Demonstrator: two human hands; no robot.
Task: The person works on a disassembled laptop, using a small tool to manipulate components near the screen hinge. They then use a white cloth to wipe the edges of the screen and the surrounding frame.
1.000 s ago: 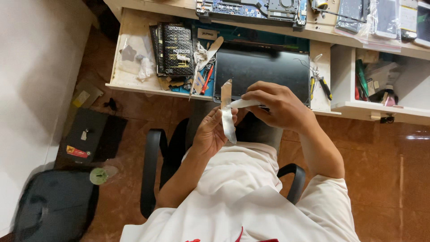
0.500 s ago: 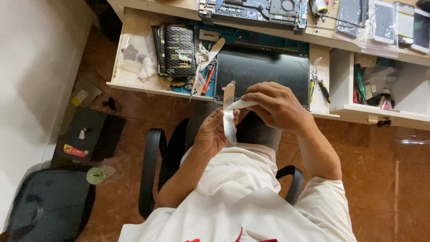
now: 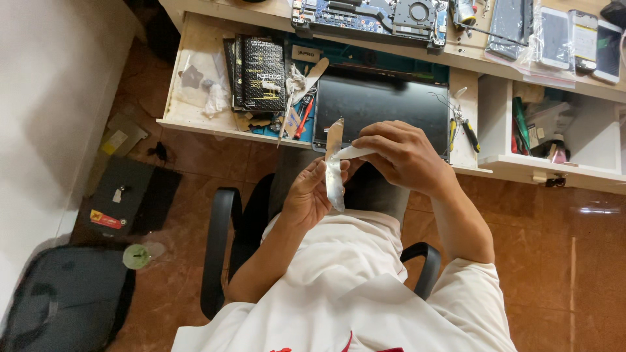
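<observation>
A: What does the person hold over the lap?

B: A long, thin, silvery-white strip point(image 3: 334, 171), stood nearly upright just off the front edge of the pale wooden surface point(image 3: 195, 117). The left hand point(image 3: 310, 195) is closed around the strip's lower half, palm turned up and thumb laid along it. The right hand point(image 3: 401, 155) is curled shut on a narrow white tab point(image 3: 355, 152) that branches off the strip near its middle (whether it is a backing film or part of the strip itself cannot be told).

A: And how should the step in hand go?

B: It looks like a peel. It would go best slowly, with the pull kept low and along the strip, the left hand bracing just below the parting line so that the strip does not kink.

A: The arms?

B: Both forearms come up from the white shirt point(image 3: 339, 293), elbows bent; the right wrist is arched over the strip, the left is cocked back.

A: Behind the hands?

B: A dark flat screen panel point(image 3: 385, 107) lies at the front edge of the surface, with a stack of black flat packets point(image 3: 261, 72) to its left.
</observation>
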